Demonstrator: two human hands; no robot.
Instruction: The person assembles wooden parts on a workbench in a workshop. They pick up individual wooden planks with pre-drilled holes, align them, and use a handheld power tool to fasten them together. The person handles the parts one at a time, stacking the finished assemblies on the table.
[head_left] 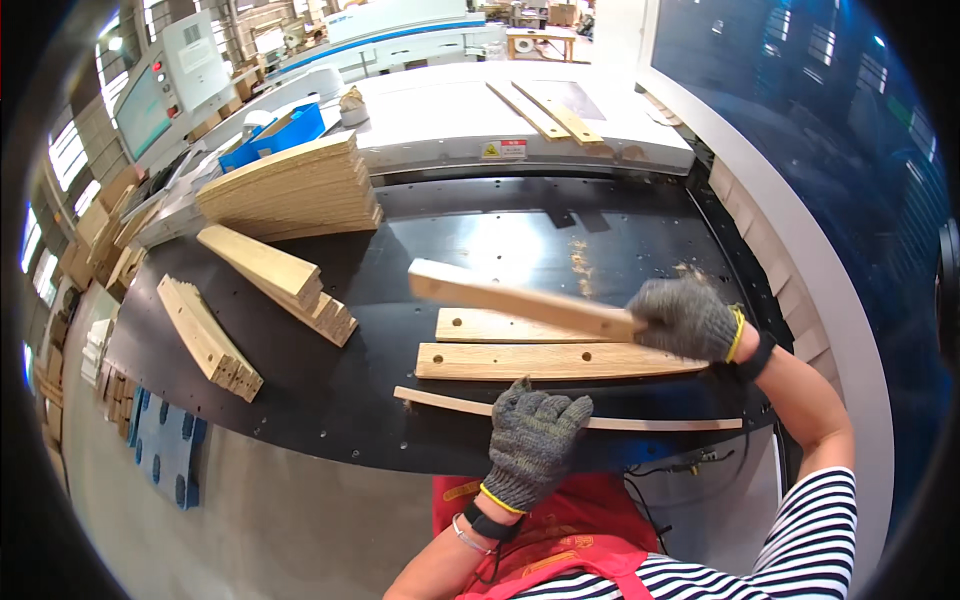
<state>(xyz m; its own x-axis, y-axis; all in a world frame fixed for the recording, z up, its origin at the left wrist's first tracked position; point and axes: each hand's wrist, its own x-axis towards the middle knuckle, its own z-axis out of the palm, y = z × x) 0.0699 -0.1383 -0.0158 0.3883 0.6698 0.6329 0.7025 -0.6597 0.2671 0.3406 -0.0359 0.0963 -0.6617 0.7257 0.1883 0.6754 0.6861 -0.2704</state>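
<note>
My right hand [690, 318], in a grey knit glove, is closed on one end of a pale wooden board [520, 298] with a hole near the grip. That board is raised at a slant, its free end pointing left. Under it, two more boards with drilled holes lie side by side on the black table: a nearer board [510, 361] and a farther board [485, 325] that is partly covered. By the front edge, my gloved left hand [537, 440] has its fingers curled over a thin wooden strip [650, 424]. The fingers hide the strip's middle.
On the left of the black table [320, 400] stand a tall board stack [290, 190], a lower pile [270, 270] and a small bundle [205, 335]. Sawdust [580, 262] lies beyond the boards. Two boards [550, 112] rest on the white machine bed, near a blue bin [275, 135].
</note>
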